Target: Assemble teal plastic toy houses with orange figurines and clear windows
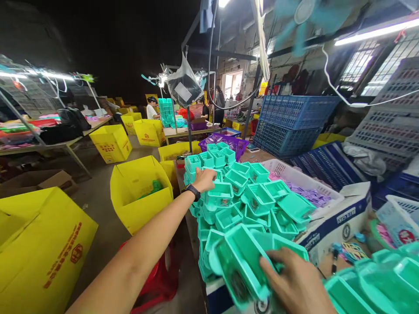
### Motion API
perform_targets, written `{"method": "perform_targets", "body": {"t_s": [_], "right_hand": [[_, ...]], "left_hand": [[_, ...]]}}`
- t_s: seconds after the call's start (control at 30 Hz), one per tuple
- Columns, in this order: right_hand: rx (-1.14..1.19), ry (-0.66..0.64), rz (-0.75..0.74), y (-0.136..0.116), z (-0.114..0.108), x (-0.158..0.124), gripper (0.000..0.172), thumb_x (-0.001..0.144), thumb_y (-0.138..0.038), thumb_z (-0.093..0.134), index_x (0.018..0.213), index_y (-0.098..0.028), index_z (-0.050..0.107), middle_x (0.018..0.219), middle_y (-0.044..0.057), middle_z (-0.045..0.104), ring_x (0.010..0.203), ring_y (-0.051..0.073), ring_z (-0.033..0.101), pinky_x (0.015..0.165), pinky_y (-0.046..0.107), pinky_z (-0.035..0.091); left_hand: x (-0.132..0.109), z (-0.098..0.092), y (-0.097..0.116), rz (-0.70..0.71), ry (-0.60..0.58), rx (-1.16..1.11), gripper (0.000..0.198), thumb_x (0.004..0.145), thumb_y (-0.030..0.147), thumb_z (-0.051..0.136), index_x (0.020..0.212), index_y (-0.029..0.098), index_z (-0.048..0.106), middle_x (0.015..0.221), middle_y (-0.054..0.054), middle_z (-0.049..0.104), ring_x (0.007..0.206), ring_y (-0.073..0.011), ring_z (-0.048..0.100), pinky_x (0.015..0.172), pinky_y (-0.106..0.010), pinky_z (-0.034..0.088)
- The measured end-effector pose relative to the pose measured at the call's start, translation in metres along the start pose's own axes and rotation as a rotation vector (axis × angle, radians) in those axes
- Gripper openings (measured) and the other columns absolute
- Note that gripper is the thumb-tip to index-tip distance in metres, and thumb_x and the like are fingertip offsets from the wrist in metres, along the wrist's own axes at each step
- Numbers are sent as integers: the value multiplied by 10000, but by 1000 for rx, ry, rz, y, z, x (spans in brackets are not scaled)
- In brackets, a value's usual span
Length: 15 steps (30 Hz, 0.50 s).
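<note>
My left hand [204, 179], with a dark watch at the wrist, reaches onto the far left part of a heap of green plastic boxes [234, 179]. Its fingers are curled at the rim of one box there, partly hidden by the hand itself. Close to me, my right hand [294, 279] grips the side of another green plastic box [240, 266], which is tilted and slightly blurred. A round dark mark shows on this box's end. More green boxes [386, 279] lie at the lower right.
Yellow cartons [140, 187] stand left of the table, above a red stool [160, 279]. Right of the heap, a white basket [334, 198] holds pink and purple pieces. Blue crates [294, 113] are stacked behind. A wrapped bag [185, 85] hangs overhead. People work farther back.
</note>
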State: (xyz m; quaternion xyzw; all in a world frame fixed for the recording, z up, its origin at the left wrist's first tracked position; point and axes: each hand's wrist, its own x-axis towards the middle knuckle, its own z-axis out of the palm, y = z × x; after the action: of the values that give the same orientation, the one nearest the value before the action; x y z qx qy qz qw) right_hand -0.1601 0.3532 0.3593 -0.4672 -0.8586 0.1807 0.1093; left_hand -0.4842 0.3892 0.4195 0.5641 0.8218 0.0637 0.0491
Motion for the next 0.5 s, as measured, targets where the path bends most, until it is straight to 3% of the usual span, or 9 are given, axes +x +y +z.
{"method": "perform_targets", "body": {"t_s": [0.1, 0.2, 0.33, 0.43, 0.5], "right_hand": [[-93, -9, 125, -49, 1, 57, 382, 947, -372, 494, 658, -229, 701, 777, 93, 728, 703, 232, 670, 591, 309, 375], [-79, -23, 213, -70, 9, 82, 381, 994, -349, 459, 809, -209, 761, 850, 110, 751, 776, 249, 700, 628, 314, 386], [-47, -10, 240, -70, 30, 90, 441, 1010, -487, 488, 1197, -185, 750, 1035, 136, 754, 928, 286, 723, 697, 324, 445], [6, 98, 223, -65, 48, 88, 554, 984, -572, 491, 1354, -198, 665, 1103, 128, 745, 837, 266, 719, 660, 328, 454], [70, 196, 171, -60, 57, 87, 547, 991, -558, 445, 1332, -195, 671, 1106, 122, 748, 735, 231, 701, 633, 324, 454]], "left_hand": [[29, 9, -5, 58, -53, -6, 308, 1001, 379, 679, 1212, 156, 656, 1231, -91, 674, 1100, -253, 671, 969, -481, 579], [43, 22, -12, 96, -90, -19, 312, 1000, 374, 681, 1222, 157, 654, 1246, -93, 670, 1111, -255, 670, 975, -485, 579], [46, 37, -22, 134, -90, -55, 308, 995, 377, 686, 1208, 157, 659, 1252, -94, 668, 1139, -264, 658, 999, -500, 563], [40, 44, -28, 160, -43, -112, 298, 985, 381, 696, 1180, 156, 669, 1251, -92, 667, 1176, -276, 639, 1031, -520, 536], [34, 49, -31, 179, 6, -168, 288, 978, 373, 704, 1166, 157, 674, 1250, -90, 669, 1203, -284, 625, 1060, -538, 511]]}}
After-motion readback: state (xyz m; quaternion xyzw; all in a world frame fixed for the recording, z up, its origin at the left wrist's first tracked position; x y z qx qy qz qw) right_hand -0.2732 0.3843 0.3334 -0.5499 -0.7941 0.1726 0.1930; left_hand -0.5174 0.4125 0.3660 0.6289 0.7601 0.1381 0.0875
